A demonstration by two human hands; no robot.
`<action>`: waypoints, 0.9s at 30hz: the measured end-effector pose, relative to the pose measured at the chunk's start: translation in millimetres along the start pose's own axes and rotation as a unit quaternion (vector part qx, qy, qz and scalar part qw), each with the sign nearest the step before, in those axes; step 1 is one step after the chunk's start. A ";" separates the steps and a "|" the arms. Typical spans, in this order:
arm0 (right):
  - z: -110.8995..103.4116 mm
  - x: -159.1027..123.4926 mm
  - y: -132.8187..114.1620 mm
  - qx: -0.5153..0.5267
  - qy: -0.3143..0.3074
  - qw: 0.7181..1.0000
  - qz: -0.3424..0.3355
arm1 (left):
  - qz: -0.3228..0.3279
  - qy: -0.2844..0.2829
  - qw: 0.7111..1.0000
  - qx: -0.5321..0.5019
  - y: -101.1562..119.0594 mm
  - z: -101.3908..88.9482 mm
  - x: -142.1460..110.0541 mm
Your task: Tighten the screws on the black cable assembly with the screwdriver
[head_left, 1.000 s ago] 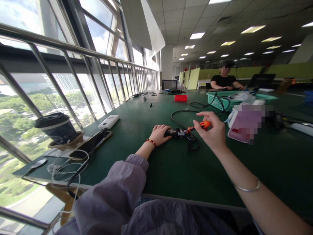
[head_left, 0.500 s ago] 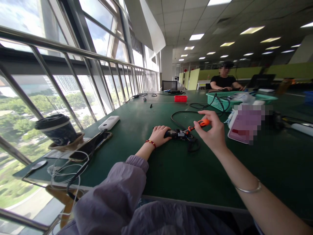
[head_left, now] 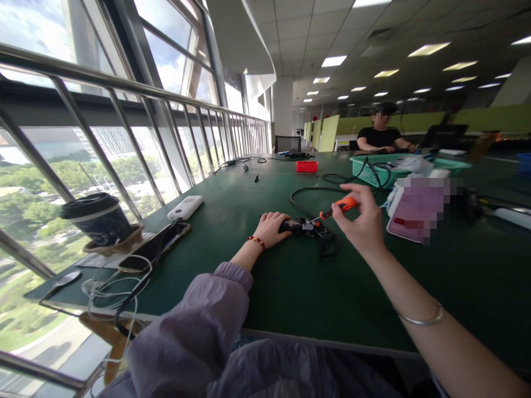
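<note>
On the green table (head_left: 282, 298) lies a dark, corded handheld device (head_left: 307, 228), with parts showing at its right end. My left hand (head_left: 271, 229) is closed around the device's left end and holds it down on the tabletop. Between the thumb and fingers of my right hand (head_left: 360, 218) is the orange and black handle of a screwdriver (head_left: 342, 207). Its thin shaft slants down to the left, and the tip meets the device's right part; the exact contact point is too small to make out. A black cable loops beside the device.
A red tray (head_left: 306, 166) and a green basket (head_left: 373, 170) stand farther back. To the right is a pink-faced box (head_left: 415, 210). At left are a white power bank (head_left: 185, 207), a phone, a lidded cup (head_left: 97, 218) and tangled white cables. A person (head_left: 381, 135) sits across.
My right-hand fingers have shifted slightly on the screwdriver handle, and the handle sits a little higher. The left hand and the device stay in place.
</note>
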State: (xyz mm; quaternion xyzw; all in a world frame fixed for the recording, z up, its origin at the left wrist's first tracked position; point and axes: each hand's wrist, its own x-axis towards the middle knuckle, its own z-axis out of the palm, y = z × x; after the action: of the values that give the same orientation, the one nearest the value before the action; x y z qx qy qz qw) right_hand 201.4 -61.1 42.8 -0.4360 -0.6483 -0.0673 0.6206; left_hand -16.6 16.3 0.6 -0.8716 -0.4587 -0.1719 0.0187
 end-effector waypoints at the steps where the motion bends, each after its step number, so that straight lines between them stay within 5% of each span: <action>1: 0.3 -0.1 0.3 0.014 0.003 1.000 -0.011 | 0.000 0.000 1.000 0.000 0.2 0.1 -0.1; 10: -3.0 -1.3 -3.1 -0.015 -0.034 0.999 0.032 | 0.001 0.003 1.000 -0.001 0.2 4.1 0.3; 16: -2.7 -3.0 -2.0 0.002 -0.012 1.000 -0.029 | -0.002 0.005 1.000 -0.001 1.8 3.5 -1.0; 23: -4.3 -3.0 -4.2 -0.017 -0.052 0.998 0.010 | -0.006 0.004 1.000 -0.001 3.2 3.5 -1.4; 27: -4.1 -3.1 -3.6 -0.004 -0.017 1.000 -0.009 | -0.003 0.005 1.000 0.003 3.5 4.5 -1.1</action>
State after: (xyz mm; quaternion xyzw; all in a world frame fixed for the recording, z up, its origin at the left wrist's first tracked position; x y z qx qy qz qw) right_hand 201.7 -67.4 42.7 -0.4333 -0.6628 -0.0677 0.6070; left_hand -13.1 14.2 -3.5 -0.8692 -0.4620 -0.1747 0.0232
